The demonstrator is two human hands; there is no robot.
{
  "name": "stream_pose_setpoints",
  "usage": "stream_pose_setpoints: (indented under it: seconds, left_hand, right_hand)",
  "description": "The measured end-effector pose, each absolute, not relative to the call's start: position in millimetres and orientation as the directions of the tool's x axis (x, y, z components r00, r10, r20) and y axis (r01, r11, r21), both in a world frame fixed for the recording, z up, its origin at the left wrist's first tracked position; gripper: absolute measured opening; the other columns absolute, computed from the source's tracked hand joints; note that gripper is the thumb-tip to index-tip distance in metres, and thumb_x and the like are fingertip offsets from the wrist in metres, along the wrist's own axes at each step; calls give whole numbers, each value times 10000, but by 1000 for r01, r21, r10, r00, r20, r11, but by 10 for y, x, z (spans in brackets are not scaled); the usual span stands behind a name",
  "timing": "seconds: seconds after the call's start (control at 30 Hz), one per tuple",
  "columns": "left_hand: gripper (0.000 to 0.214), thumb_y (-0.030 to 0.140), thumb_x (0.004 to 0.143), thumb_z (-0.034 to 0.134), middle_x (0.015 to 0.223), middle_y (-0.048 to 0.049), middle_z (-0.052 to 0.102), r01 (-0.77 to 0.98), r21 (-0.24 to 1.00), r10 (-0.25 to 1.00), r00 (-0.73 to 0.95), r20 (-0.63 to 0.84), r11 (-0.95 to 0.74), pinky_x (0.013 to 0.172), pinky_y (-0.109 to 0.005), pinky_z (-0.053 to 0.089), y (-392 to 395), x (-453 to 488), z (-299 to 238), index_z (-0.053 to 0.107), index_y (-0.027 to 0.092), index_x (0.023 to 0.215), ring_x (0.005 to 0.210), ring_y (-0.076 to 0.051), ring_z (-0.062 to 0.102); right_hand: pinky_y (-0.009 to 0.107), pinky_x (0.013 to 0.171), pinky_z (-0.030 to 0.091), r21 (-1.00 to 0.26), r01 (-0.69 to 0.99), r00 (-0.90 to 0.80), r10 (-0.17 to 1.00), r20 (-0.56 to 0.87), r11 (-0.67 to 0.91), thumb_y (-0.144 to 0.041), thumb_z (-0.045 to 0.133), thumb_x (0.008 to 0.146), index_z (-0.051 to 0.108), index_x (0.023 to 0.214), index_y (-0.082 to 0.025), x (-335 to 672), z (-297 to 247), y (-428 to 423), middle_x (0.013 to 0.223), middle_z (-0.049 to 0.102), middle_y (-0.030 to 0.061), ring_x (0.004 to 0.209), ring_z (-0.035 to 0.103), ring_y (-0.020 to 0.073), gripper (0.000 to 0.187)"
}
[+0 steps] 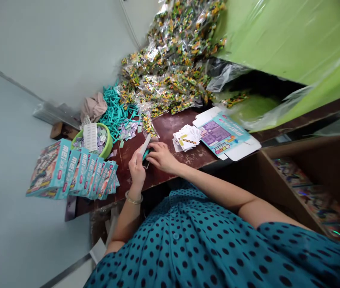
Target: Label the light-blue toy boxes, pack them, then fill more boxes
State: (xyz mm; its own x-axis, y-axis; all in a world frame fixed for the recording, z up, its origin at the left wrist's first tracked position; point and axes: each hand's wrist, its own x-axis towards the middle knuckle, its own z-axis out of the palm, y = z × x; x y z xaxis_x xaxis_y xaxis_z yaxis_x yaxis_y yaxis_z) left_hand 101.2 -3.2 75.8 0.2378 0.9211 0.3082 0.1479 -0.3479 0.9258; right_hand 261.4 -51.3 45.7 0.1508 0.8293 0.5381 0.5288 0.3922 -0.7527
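Observation:
My left hand (136,170) is wrapped around a small carton (146,145) with a pale raised flap, tilted over the dark red table. The fingers of my right hand (164,158) are bent together at the carton's open end, where a bit of teal shows; what they pinch is hidden. Just beyond the carton lies a clear bag of coloured bricks (149,125). To the right are a loose stack of white printed sheets (187,138) and a flattened teal box (226,134).
A large heap of bagged bricks (170,76) fills the back. Left of it lie teal sticks (116,108), a green bowl (108,144) of small packets and a row of teal boxes (64,172). Green plastic-covered material (292,40) rises at right, above a cardboard carton (295,194).

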Motion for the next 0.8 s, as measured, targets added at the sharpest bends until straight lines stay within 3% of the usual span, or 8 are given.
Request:
stream_pose_setpoints:
  seconds: [0.07,0.13,0.23,0.33,0.43,0.57,0.67,0.8]
  left_hand:
    - [519,610,945,638,1170,-125,795,82,957,939,234,254,-279,1073,-422,545,3,1013,773,805,160,1143,1133,-293,737]
    - [543,635,884,696,1091,-128,807,7,988,967,208,150,-155,1011,-420,576,12,1045,705,808,141,1080,1054,-295,759]
    - [643,686,825,726,1179,-149,786,-144,989,979,195,56,-28,1004,-420,578,-113,1115,504,770,143,1166,1117,-311,745]
    - [704,742,847,669,1384,-153,703,-301,953,991,113,75,-38,1111,-403,515,-366,1127,277,720,181,1270,1331,-308,642]
    - [618,700,842,701,1333,-137,727,-361,931,998,33,-45,54,1147,-402,479,-499,1030,129,734,178,1173,1344,-294,628]
    - [450,484,721,843,1087,-84,797,-296,941,986,19,-164,162,1079,-413,513,-314,813,149,744,176,1033,1159,-272,718]
    - [425,374,669,857,1070,-80,805,-177,974,986,114,-124,143,1046,-397,527,-102,731,250,768,177,1035,1122,-268,731]
    - [491,347,667,845,1151,-107,800,-137,984,969,232,-81,115,1019,-393,536,43,769,330,781,165,1119,1121,-284,732]
  right_hand:
    - [527,1213,364,-764,516,256,781,569,387,-385,645,978,717,1166,-232,2632,439,-567,1386,627,124,1399,497,301,253]
    - [518,1228,367,-821,461,414,737,535,337,-457,712,917,569,1437,-208,2671,413,-562,1522,537,155,1472,442,318,595]
    - [491,1156,462,-915,319,469,798,378,246,-473,771,843,376,1600,-203,2702,375,-523,1485,592,154,1361,576,323,896]
    - [459,1109,506,-965,201,500,829,250,170,-459,761,845,399,1598,-220,2666,364,-516,1390,678,116,1235,668,299,869]
    - [449,1220,410,-983,26,462,870,171,180,-535,729,849,546,1508,-226,2674,366,-537,1496,624,97,1386,580,291,751]
    - [472,1229,394,-924,-381,67,998,-7,19,-645,710,816,764,1244,-218,2902,372,-563,1375,715,90,1333,626,303,607]
    - [511,1187,428,-921,-378,-109,992,-59,-96,-561,879,649,805,1142,-188,3090,394,-570,1192,790,92,1172,706,315,623]
    - [483,1125,476,-974,-227,-53,999,2,-10,-596,789,778,794,1179,-211,3131,411,-582,1169,792,67,1136,707,283,557]
